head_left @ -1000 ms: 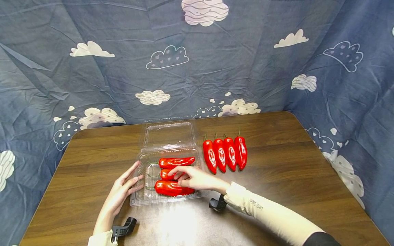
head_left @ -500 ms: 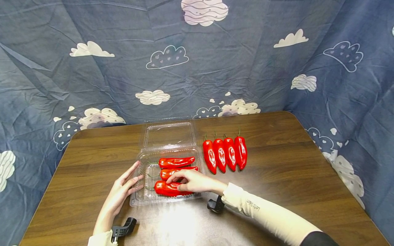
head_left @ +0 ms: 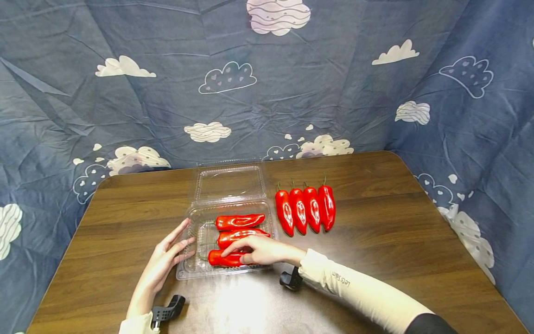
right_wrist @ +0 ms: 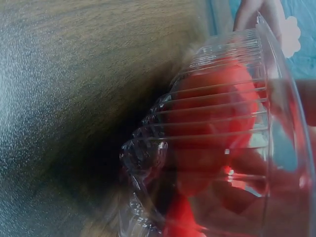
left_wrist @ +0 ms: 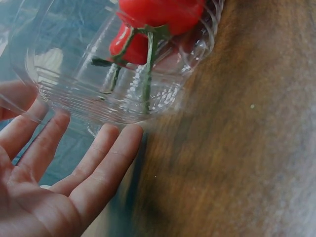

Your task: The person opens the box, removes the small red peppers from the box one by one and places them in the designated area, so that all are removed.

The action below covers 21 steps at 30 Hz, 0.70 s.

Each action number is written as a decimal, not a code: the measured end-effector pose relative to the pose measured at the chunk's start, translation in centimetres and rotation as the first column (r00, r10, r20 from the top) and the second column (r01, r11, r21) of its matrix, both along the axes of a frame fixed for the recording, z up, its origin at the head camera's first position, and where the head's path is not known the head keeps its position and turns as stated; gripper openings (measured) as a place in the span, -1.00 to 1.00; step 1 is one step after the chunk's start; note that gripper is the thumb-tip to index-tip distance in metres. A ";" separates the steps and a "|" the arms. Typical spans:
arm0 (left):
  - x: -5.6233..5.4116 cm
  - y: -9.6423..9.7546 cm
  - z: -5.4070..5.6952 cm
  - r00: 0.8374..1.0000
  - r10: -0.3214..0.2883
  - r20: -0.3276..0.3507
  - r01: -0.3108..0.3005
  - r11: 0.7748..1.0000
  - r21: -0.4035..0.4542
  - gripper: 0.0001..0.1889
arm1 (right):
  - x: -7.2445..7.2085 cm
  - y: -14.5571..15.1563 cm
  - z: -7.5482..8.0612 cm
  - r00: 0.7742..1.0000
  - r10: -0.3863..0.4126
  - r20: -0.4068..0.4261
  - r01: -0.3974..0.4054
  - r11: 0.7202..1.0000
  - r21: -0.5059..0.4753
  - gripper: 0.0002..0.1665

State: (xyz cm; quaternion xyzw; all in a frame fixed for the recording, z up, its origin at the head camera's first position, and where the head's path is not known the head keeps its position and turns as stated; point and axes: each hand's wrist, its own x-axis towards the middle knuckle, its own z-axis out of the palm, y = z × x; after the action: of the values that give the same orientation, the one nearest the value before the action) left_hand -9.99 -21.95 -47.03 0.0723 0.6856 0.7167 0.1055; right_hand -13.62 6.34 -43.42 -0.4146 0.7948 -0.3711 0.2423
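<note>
A clear plastic clamshell box (head_left: 183, 273) lies on the table, its lid folded back. Three red peppers lie crosswise in its base, stems to the left: a back pepper (head_left: 239, 221), a middle pepper (head_left: 233, 237) and a front pepper (head_left: 217, 258). My right hand (head_left: 263, 249) reaches in over the right side and grips the front pepper, fingers on the far side and thumb nearer me. At the box's left wall is my left hand (head_left: 160, 264), its straight fingertips (left_wrist: 131, 133) against the outside of the plastic. In the right wrist view, ribbed plastic blurs the pepper (right_wrist: 212, 103).
Right of the box, several more red peppers (head_left: 305, 209) lie side by side on the wooden table (head_left: 388, 232), stems away from me. The transparent lid (head_left: 230, 183) lies flat behind the base. A cloud-patterned blue cloth (head_left: 167, 102) hangs behind the table.
My right hand has moved from the middle pepper to the front one. The front pepper has turned and shifted slightly nearer me; the other two have rolled a little. My left hand has stayed put.
</note>
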 end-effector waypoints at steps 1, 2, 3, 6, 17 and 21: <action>0.0 0.0 0.0 1.000 -0.001 0.000 0.001 1.000 -0.002 -0.43 | 0.0 0.0 0.0 1.000 0.002 0.001 -0.002 1.000 -0.007 -0.48; 0.0 0.0 0.0 1.000 -0.001 0.000 0.001 1.000 -0.003 -0.43 | 0.0 0.0 0.0 1.000 0.003 0.004 -0.003 1.000 -0.011 -0.47; 0.0 0.0 0.0 1.000 -0.002 -0.001 0.002 1.000 -0.002 -0.43 | 0.0 0.0 0.0 1.000 0.005 0.001 -0.005 1.000 -0.015 -0.46; 0.0 0.0 0.1 1.000 -0.005 -0.006 0.005 1.000 0.000 -0.43 | -0.1 0.0 0.1 1.000 0.006 0.020 -0.006 0.999 -0.036 -0.43; 0.0 0.0 0.3 1.000 -0.005 -0.002 0.005 1.000 0.002 -0.43 | -0.3 0.5 0.5 0.991 -0.033 0.133 0.045 0.995 -0.085 -0.39; 0.0 0.0 0.3 1.000 -0.006 -0.001 0.006 1.000 -0.003 -0.43 | -0.4 0.9 0.8 0.985 -0.049 0.166 0.066 0.993 -0.100 -0.36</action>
State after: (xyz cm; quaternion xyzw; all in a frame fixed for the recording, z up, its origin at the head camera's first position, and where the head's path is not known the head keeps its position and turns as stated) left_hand -10.00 -21.99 -46.78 0.0746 0.6866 0.7152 0.1074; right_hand -14.02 7.25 -42.62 -0.3720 0.7633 -0.4519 0.2735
